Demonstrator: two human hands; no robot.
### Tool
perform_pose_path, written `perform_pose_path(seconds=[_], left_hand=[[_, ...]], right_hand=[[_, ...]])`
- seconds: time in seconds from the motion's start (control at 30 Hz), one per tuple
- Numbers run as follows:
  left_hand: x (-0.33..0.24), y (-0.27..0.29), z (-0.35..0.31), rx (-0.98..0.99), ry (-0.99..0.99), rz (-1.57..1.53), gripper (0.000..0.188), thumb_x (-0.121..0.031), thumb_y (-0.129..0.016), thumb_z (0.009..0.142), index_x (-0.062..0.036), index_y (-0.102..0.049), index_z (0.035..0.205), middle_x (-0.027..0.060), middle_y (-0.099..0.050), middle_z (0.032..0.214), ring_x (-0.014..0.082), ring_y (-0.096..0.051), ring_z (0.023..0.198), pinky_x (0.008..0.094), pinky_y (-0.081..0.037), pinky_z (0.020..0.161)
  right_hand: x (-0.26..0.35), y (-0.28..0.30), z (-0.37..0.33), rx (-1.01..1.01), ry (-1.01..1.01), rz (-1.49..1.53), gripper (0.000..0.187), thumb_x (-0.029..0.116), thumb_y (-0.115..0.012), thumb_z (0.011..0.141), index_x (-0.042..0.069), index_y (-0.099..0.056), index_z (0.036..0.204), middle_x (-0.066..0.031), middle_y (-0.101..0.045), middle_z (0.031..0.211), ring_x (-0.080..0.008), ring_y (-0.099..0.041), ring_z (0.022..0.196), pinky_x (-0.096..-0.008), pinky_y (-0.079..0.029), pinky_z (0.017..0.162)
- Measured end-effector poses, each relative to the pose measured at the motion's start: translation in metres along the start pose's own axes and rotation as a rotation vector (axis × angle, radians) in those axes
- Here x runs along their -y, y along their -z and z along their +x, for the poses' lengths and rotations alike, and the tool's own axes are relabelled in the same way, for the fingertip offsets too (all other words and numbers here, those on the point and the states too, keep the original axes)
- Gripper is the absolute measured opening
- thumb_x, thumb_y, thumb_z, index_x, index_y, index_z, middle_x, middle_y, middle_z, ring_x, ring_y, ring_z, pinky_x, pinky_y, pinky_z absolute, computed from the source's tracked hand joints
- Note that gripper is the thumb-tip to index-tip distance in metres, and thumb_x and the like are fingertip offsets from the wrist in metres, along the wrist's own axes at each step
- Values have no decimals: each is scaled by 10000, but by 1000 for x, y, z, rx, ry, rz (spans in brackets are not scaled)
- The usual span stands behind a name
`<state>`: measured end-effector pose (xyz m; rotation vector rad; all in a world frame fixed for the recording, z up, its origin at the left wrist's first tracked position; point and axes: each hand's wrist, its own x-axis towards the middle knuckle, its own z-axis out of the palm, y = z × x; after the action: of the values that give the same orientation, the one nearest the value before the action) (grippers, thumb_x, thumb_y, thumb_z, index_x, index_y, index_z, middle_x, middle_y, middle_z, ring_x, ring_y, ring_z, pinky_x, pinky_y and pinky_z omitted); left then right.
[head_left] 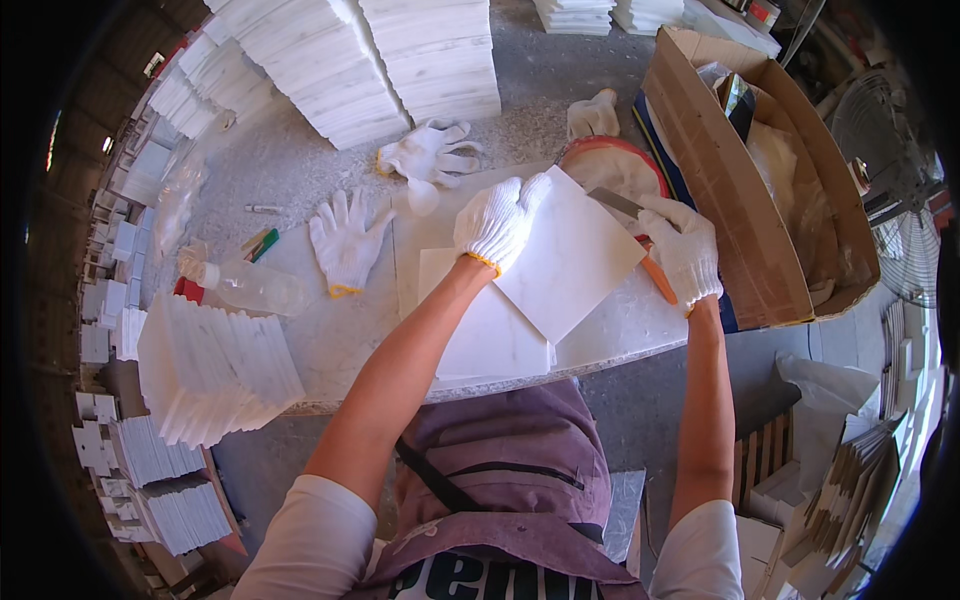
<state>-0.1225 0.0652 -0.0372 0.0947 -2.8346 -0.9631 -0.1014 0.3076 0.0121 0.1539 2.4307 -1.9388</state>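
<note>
My left hand [500,222], in a white knitted glove, grips the upper left edge of a white marble tile [585,262]. The tile lies turned at an angle, partly over another white tile [480,332]. My right hand [684,246], gloved too, is closed around a tool with a flat grey metal blade [614,202]. That blade reaches toward the upper right edge of the tile. Just under the right hand shows an orange handle [657,276]; I cannot tell whether it belongs to the same tool.
Stacks of white tiles [430,60] stand at the back, with another stack [215,370] at the near left. Loose gloves [348,240], a clear bottle [255,287] and a green-handled tool [262,245] lie leftward. A red-rimmed bag [615,165] and cardboard box [730,190] are on the right.
</note>
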Motion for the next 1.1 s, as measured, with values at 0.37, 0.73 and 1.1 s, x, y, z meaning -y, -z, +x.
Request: perform_pose_path(seconds=[0.37,0.73,1.1], left_hand=[[-5,4,-1,-12,-3,49,589,-556,-377,975,-54,-634,806,232,-649,795,439,-624,792,519,-480,681],[-18,16,-12,-56,-14,-24,530,-512,-438,975,-48,-618,795,222,-633,742,424,-616,733,502,-459,629],[-23,21,-12,-11,39,17,462,-452,-485,979,-38,-658,869,209,-649,795,417,-617,789,458,-467,659]], right_hand=[[-2,6,0,-96,-6,50,266,105,-649,878,-23,-691,1108,-21,-646,775,-56,-493,553,-229,-412,502],[-20,18,4,-138,62,-233,286,101,-587,921,-30,-654,1167,-9,-609,771,-47,-456,558,-212,-384,506],[-11,10,17,-15,254,-739,308,215,-451,927,132,-707,1077,-142,-665,1045,-321,-614,975,-410,-484,855]])
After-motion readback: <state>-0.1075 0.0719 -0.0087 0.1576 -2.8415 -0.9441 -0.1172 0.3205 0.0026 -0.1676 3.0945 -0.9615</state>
